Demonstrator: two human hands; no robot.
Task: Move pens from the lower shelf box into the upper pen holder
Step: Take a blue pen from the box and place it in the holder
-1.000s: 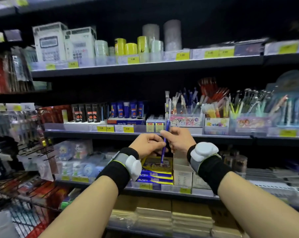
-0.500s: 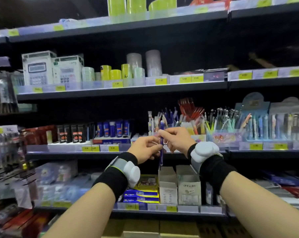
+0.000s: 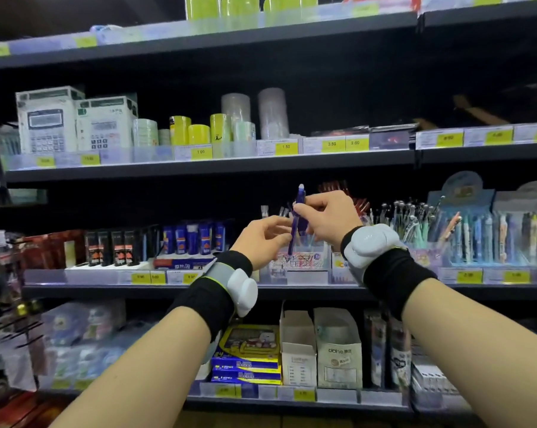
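Blue pen (image 3: 297,217) upright in right hand (image 3: 326,217) pinch grip, left hand (image 3: 262,239) loose beside it.

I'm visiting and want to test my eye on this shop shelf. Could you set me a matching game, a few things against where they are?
Things:
1. blue pen
2. calculator boxes
3. white cartons
4. pen holder

Places:
A. bottom shelf, below the hands
B. pinched in the right hand
C. shelf above the pens, at left
D. directly under the held pen

Pairs: 1-B, 2-C, 3-A, 4-D
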